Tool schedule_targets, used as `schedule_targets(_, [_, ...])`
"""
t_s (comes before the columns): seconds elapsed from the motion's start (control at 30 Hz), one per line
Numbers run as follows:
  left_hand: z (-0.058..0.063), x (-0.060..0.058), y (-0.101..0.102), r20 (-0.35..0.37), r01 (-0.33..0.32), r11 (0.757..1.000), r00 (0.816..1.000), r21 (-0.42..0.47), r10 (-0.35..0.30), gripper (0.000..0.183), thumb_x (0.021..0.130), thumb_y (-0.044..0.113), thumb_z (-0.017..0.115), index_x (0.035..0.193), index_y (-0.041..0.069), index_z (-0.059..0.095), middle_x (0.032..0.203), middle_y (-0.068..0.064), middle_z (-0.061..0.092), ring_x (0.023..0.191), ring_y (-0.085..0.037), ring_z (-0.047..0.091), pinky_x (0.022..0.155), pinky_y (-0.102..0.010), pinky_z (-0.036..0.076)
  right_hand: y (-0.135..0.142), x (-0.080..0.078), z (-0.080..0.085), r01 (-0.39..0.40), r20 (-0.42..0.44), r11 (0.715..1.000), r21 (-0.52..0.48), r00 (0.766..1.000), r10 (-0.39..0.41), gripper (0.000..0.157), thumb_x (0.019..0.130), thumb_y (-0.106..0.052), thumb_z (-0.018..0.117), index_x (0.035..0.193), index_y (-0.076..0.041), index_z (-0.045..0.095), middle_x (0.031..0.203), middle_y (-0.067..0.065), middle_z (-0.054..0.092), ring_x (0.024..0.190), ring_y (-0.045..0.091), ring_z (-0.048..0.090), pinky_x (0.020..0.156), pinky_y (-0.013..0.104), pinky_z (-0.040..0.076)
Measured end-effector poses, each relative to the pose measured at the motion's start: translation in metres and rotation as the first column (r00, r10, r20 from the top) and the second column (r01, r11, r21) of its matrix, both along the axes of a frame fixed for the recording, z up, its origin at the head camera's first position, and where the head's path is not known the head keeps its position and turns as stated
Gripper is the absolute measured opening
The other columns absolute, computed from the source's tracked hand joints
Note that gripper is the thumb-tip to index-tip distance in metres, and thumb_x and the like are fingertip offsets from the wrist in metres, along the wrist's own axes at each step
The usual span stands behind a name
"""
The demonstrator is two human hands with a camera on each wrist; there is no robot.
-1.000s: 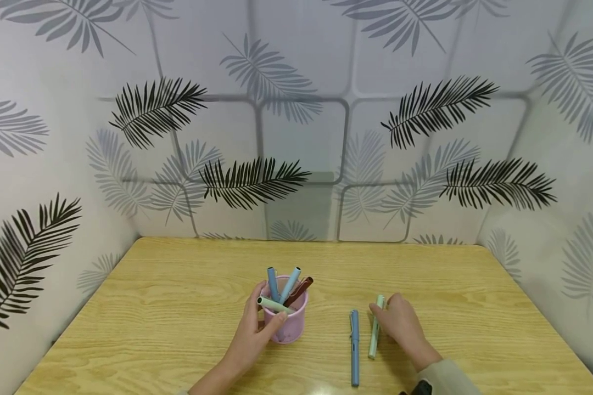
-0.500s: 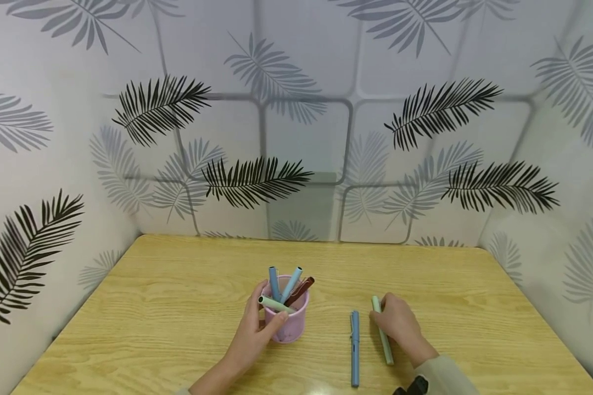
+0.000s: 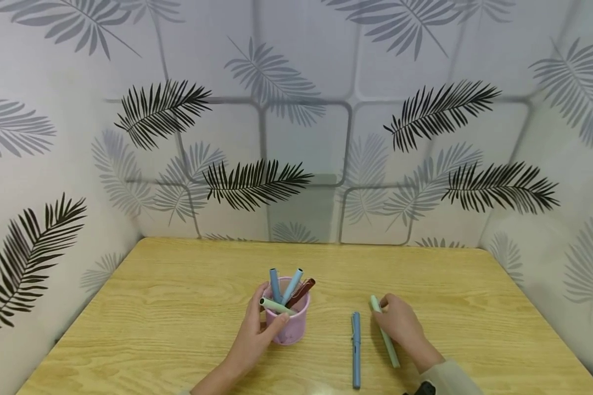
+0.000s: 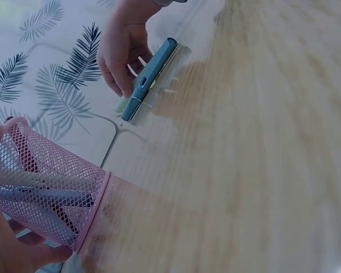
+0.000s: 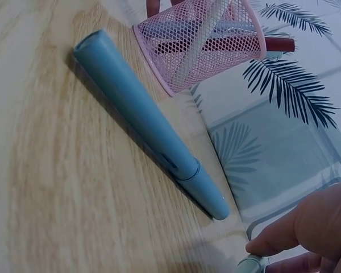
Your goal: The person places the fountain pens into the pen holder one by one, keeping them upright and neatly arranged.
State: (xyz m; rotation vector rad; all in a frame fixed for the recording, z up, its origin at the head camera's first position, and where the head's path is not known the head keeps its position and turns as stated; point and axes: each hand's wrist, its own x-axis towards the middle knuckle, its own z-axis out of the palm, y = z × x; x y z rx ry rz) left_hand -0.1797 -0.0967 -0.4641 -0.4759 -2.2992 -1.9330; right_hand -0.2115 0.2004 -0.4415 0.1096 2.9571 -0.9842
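Note:
My left hand (image 3: 254, 334) grips a pink mesh pen holder (image 3: 291, 329) by its side, fingers behind and thumb in front. Standing in it are a blue pen (image 3: 274, 282), a light blue pen (image 3: 292, 285), a dark red pen (image 3: 301, 292) and a light green pen (image 3: 275, 305) that leans left over the rim. To the right, my right hand (image 3: 402, 323) pinches another light green pen (image 3: 389, 343) near its upper end, the pen slanting along the tabletop. Between the hands lies a capped blue pen (image 3: 356, 351), touched by neither.
The wood-grain table (image 3: 178, 307) ends at a back wall (image 3: 301, 137) with a leaf pattern. Similar panels rise at both sides. A dark wrist device (image 3: 425, 388) sits at the right sleeve (image 3: 454, 378).
In my right hand the light green pen has turned, its near end swinging to the right and its far end slightly left. My left hand and the pen holder stay in place.

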Motion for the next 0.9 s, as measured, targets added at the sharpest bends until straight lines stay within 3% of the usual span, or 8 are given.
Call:
schedule_targets(0.13, [0.002,0.0,0.001,0.021,-0.001,1.0,1.0,-0.003,0.001,0.068,0.093,0.028,0.058,0.147,0.022,0.017,0.143,-0.012,0.024,0.118,-0.028,0.04,0.084,-0.032,0.048,0.001,0.002,0.001,-0.007,-0.028,1.0,-0.03,1.0,0.006,0.032,0.085,-0.012,0.058,0.109,0.009,0.054,0.07,0.007,0.055,0.054,0.016,0.048,0.045,0.027,0.041])
schedule_targets(0.37, [0.001,-0.001,0.001,0.038,-0.006,1.0,0.999,-0.005,0.006,0.07,0.093,0.021,0.058,0.148,0.017,0.014,0.144,-0.017,0.021,0.121,-0.031,0.038,0.087,-0.041,0.046,0.0,0.002,0.003,-0.062,-0.112,0.996,-0.063,0.992,0.055,0.03,0.087,-0.013,0.061,0.108,0.008,0.054,0.083,0.015,0.061,0.065,0.02,0.056,0.051,0.031,0.048])
schedule_targets(0.6, [-0.001,0.002,0.0,0.02,-0.018,1.0,1.0,-0.02,0.018,0.069,0.092,0.027,0.059,0.147,0.022,0.018,0.142,-0.013,0.025,0.119,-0.028,0.038,0.085,-0.032,0.047,-0.001,0.006,0.002,-0.017,-0.12,0.99,-0.141,0.993,0.0,0.032,0.086,-0.015,0.062,0.11,0.006,0.054,0.082,0.011,0.06,0.065,0.018,0.055,0.052,0.03,0.047])
schedule_targets(0.9, [0.0,0.0,0.001,0.012,-0.014,1.0,1.0,-0.009,0.015,0.069,0.092,0.03,0.059,0.147,0.025,0.017,0.144,-0.013,0.023,0.121,-0.029,0.038,0.087,-0.034,0.046,-0.007,0.01,0.014,-0.016,-0.201,0.964,-0.267,0.979,-0.04,0.03,0.089,-0.015,0.061,0.113,0.001,0.052,0.086,0.012,0.056,0.057,0.015,0.053,0.045,0.027,0.049])
